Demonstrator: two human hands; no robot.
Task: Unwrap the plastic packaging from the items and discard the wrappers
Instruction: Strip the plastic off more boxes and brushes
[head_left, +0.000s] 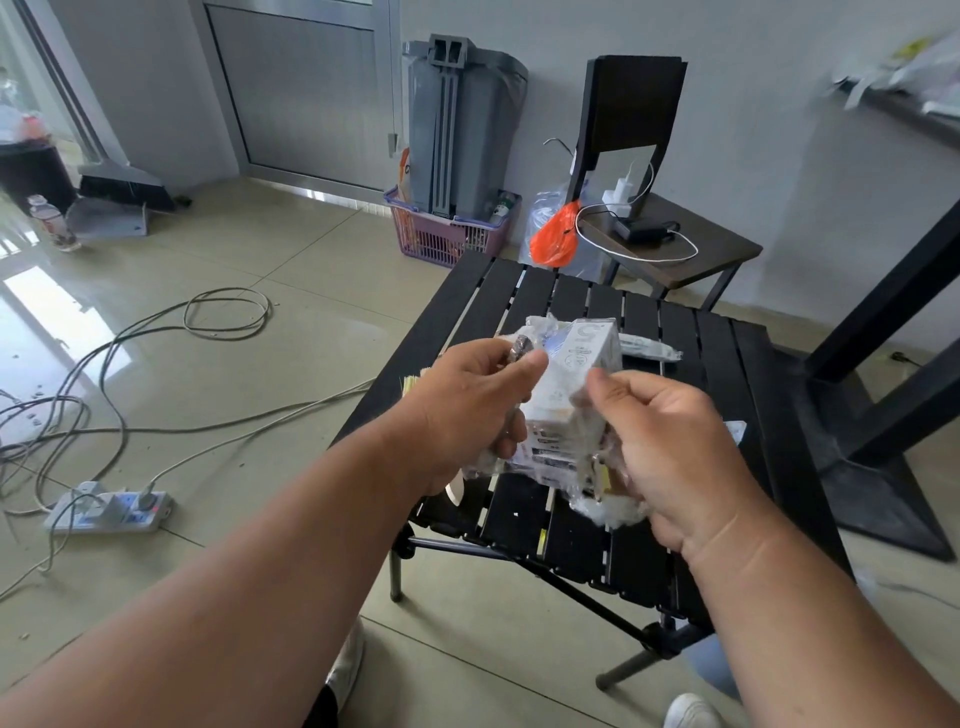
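A: Above the black desk (524, 291), both hands hold a wrapped box (571, 395): left hand (467, 410) pinches its far end, right hand (670, 441) clutches loose film (608, 506).

B: It looks light and stiff; the film thin, slippery. Best grip the box's edges and tug the bunched film.

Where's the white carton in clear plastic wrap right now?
Centre of the head view: the white carton is held between left hand and right hand, above the black slatted table.

White box (576, 384) in clear wrap (605, 506); black slatted worktop (571, 535); orange bag (555, 236); purple basket (447, 236); grey bin (457, 124); beige floor (260, 249).
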